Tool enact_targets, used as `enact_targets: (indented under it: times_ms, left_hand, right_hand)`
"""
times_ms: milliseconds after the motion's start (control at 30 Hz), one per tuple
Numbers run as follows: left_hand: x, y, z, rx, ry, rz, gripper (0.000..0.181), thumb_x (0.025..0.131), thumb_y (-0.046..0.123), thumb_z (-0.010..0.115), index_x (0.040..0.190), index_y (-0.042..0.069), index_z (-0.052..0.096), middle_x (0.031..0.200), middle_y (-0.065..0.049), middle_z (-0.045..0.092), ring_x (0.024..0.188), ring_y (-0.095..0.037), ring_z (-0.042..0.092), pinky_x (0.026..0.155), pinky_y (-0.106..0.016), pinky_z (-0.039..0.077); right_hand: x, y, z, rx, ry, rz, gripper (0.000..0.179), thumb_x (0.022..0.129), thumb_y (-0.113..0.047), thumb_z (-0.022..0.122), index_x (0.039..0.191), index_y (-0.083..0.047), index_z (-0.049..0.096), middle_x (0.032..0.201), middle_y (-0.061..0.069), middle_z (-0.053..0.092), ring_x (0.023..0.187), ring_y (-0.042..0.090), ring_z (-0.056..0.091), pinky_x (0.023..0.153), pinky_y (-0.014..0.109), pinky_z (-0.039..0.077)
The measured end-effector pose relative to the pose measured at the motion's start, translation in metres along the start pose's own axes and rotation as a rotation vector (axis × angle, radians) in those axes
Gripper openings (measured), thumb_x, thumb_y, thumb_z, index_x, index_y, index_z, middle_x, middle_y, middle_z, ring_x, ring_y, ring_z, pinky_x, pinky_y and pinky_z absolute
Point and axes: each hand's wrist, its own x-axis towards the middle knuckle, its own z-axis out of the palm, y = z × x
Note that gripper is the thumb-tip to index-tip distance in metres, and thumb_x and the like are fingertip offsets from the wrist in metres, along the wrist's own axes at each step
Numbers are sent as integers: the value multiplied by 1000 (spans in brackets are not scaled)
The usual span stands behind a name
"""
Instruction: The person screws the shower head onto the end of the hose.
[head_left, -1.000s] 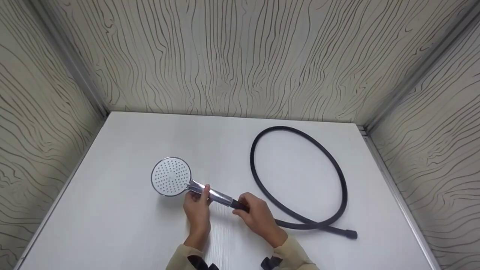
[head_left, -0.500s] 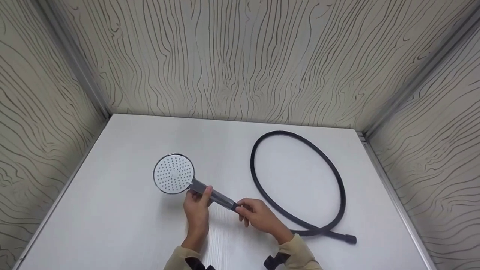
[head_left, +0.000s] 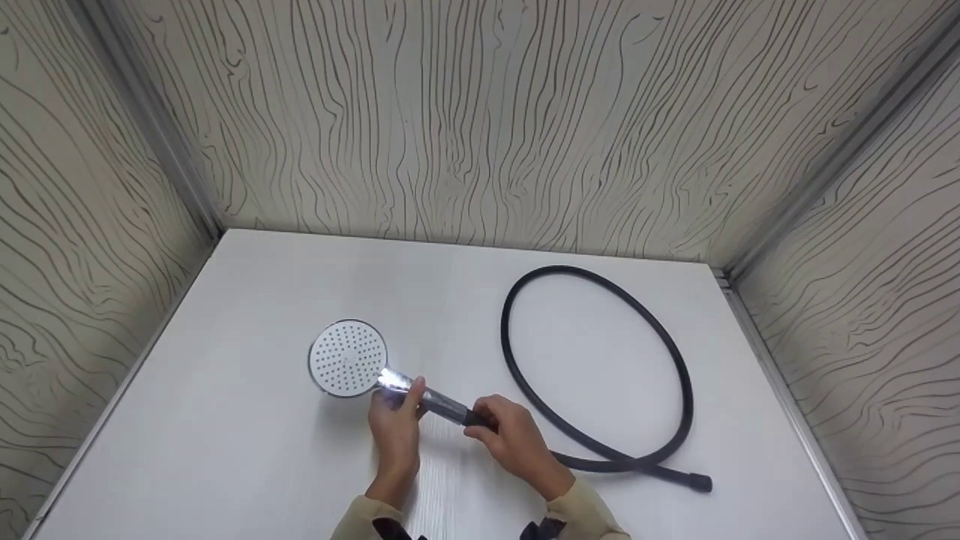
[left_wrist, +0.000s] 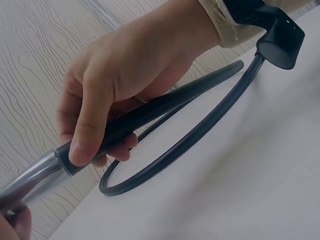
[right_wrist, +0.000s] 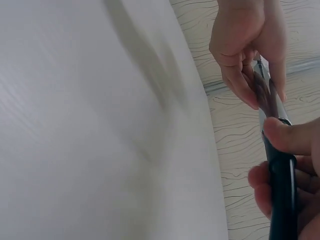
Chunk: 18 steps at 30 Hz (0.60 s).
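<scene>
A shower head [head_left: 349, 360] with a round white nozzle face and a chrome handle [head_left: 446, 407] is held above the white table. My left hand [head_left: 395, 435] grips the handle near the head, thumb on top. My right hand [head_left: 514, 440] grips the end of a black shower hose [head_left: 525, 379] where it meets the handle. In the left wrist view, the hose's black end fitting [left_wrist: 65, 156] sits against the chrome handle [left_wrist: 37, 175]. The right wrist view shows both hands along the same line; how deeply the two parts join is hidden.
The hose loops across the right side of the white table [head_left: 247, 300] and crosses itself. Its free end fitting [head_left: 700, 482] lies near the front right. Wood-grain panels [head_left: 450, 127] stand behind and at both sides.
My right hand shifted from a full grip to a fingertip hold on the hose fitting, then back round it. The shower head tilted slightly up and came down again.
</scene>
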Motion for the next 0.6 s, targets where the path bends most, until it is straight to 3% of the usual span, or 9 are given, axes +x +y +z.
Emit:
enact_targets:
  times_ms: [167,267,367,467,600]
  left_hand:
    - [0,2,-3,44,-79,0,48,93,20,66,130,-4,45,115,-18,61,104,-19,66,90,-27,57]
    - [1,4,-2,41,-92,18,46,93,17,66,128,-3,46,113,-19,61,102,-19,67,88,-27,57]
    - [3,4,1,18,-56,10,46,92,16,68,126,-5,46,111,-19,61,97,-20,68,86,-28,58]
    - [3,1,1,7,-9,-28,49,92,16,68,129,-6,44,113,-20,59,100,-24,67,86,-29,59]
    - [0,-3,0,7,5,-58,56,93,16,67,136,-6,39,120,-22,56,106,-29,65,89,-32,58]
  right_hand:
    - [5,8,-14,281,-204,109,18,94,-18,64,99,-1,69,84,16,70,64,5,61,59,18,53]
    - [8,9,-19,331,-251,145,20,94,-17,63,101,1,69,84,20,68,63,6,61,58,18,53]
    - [8,6,-17,282,-228,172,21,93,-21,66,104,-3,68,87,15,69,64,6,59,58,17,51]
    - [5,2,-12,158,-182,194,24,88,-24,72,105,-9,66,90,5,69,68,4,57,61,17,49]
    - [1,-2,-6,-17,-117,166,28,79,-19,80,100,-12,62,91,-2,66,73,2,54,65,18,48]
